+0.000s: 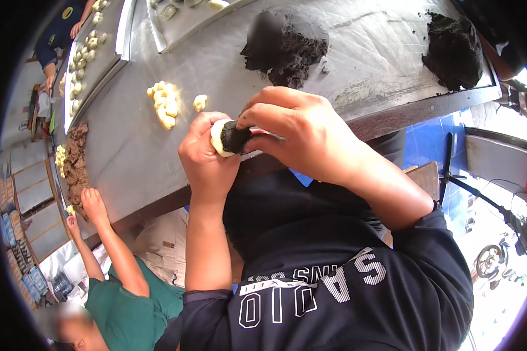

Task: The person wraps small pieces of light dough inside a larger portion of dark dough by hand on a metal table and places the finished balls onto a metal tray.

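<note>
While our left hand (208,155) is cupping the pale round dough piece (218,138) closed-fingered at the steel table's (134,146) edge, our right hand (298,131) is pinching the dark filling lump (235,138) into it from the right.

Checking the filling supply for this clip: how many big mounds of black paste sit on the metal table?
2: one black mound at the table's far edge above the hands, another black mound near its right end. A brown heap lies separately at left.
</note>
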